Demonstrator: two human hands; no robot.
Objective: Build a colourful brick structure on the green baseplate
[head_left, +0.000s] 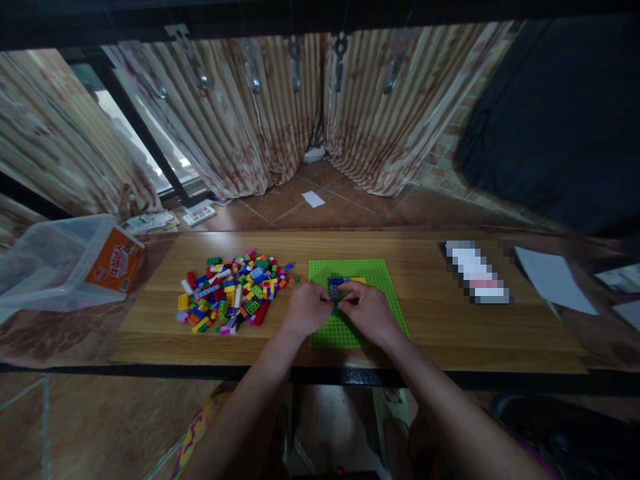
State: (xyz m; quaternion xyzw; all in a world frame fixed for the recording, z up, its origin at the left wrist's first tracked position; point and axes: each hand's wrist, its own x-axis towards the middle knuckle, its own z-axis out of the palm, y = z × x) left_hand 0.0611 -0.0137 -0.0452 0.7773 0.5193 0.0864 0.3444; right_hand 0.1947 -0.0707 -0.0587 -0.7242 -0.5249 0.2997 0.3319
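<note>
Bare hands (309,310) and forearms (264,370); yellow-and-purple patterned clothing (199,425); pale slippers (381,407).

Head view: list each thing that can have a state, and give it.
Square green studded plastic baseplate, flat on the brown wooden table, partly covered.
Multicoloured plastic bricks, in a spread-out heap.
Blue-and-yellow row of small plastic bricks, on the baseplate.
Left hand, fingers bent over the baseplate; grip unclear.
Right hand, fingers bent beside the left's; grip unclear.
Beige patterned fabric curtains, hanging in folds.
White rectangular floor paper, flat.
</note>
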